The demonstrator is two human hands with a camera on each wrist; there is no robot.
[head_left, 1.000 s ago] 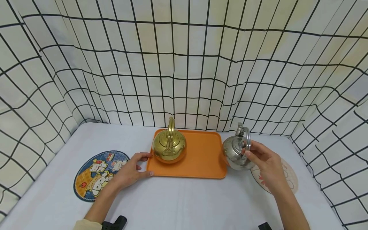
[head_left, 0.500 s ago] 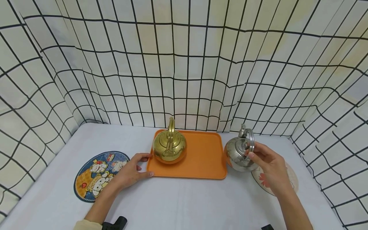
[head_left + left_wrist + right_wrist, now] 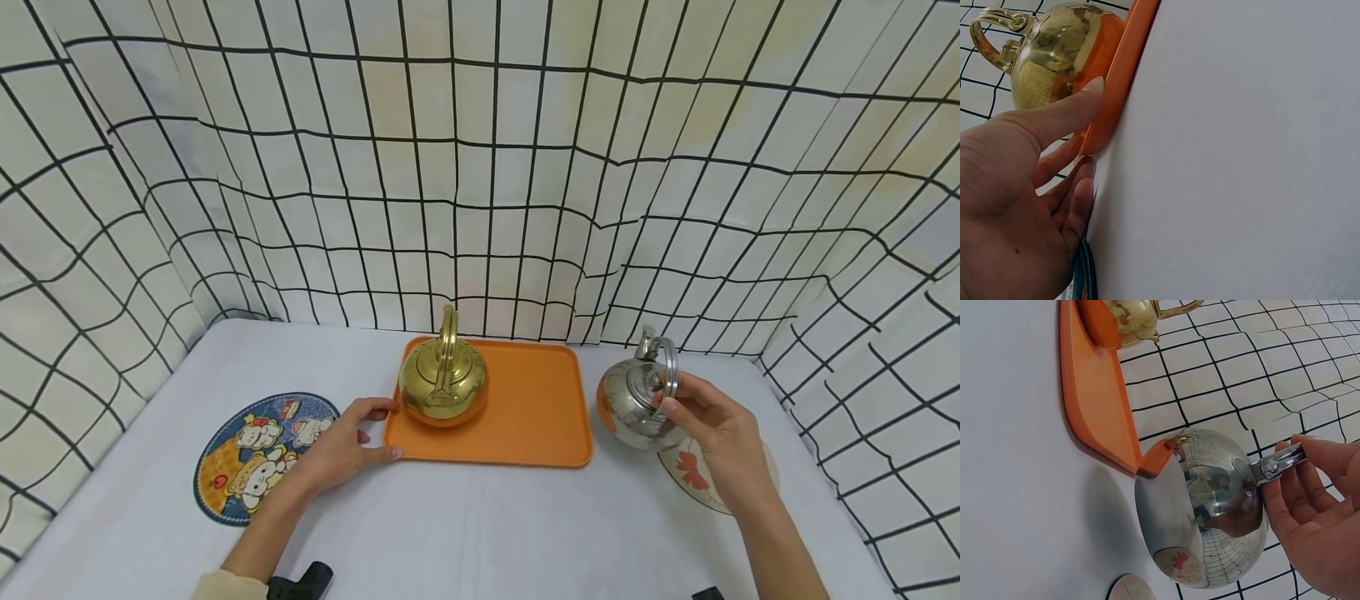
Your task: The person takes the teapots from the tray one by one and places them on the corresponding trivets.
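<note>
Silver teapot [image 3: 633, 408] pinched by its handle [image 3: 670, 367] in right hand [image 3: 716, 437], left hand [image 3: 341, 446] gripping orange tray [image 3: 532, 408] bearing gold teapot [image 3: 438, 387].

Silver kettle [image 3: 628, 407] in right hand [image 3: 718, 432]; tray [image 3: 534, 400] nearby

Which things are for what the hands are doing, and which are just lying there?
Probably for the job:
silver teapot, held by the right hand
orange tray, held by the left hand
gold teapot, sitting on that tray

Seemingly just there:
blue picture mat, not held
cream mat, not held, though it might matter
gridded backdrop, behind everything
</note>
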